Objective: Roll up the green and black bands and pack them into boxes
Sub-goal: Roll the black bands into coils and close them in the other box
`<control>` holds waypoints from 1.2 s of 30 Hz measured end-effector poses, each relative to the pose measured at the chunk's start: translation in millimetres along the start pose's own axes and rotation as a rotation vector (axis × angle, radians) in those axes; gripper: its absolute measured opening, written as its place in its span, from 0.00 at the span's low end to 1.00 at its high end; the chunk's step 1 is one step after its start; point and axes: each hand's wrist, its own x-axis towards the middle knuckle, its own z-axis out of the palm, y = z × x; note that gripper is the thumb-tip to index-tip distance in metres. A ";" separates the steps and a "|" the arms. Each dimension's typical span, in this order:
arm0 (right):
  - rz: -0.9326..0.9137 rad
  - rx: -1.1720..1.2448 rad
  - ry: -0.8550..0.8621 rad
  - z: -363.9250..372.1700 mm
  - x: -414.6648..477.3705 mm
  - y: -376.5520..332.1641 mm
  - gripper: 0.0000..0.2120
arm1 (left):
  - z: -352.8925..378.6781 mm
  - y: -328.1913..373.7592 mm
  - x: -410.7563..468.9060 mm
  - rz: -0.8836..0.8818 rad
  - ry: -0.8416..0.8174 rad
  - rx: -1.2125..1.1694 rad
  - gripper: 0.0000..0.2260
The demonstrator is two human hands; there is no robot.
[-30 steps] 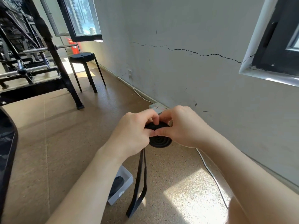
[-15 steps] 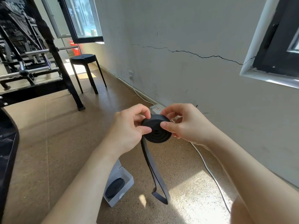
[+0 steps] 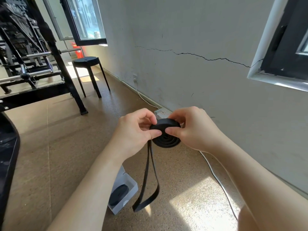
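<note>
Black band, mostly wound into a flat coil, hung in the air above the floor between our hands. Below left, an open box on the floor held another rolled band. Our left hand pinched the coil's left edge, where the loose tail drooped beside the box. Our right hand pinched the right edge. A white cable trailed along the wall.

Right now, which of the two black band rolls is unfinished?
The roll pinched between left hand and right hand: a loop hangs from it. The boxed roll, in the white box, looks coiled.
</note>
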 end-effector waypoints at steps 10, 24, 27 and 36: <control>0.058 0.290 0.040 6.5 5.5 3.9 0.06 | -4.9 -2.1 1.4 -0.064 0.082 -0.041 0.11; 0.243 0.708 0.122 1.8 4.7 6.4 0.06 | 2.1 -0.1 1.6 -0.075 0.090 -0.293 0.12; 0.263 0.793 0.083 5.1 2.7 5.0 0.04 | 0.9 2.6 0.8 -0.060 0.071 -0.343 0.12; -0.054 -0.030 -0.153 -7.0 1.9 -1.9 0.12 | 1.5 -2.1 -3.9 0.150 -0.042 0.274 0.17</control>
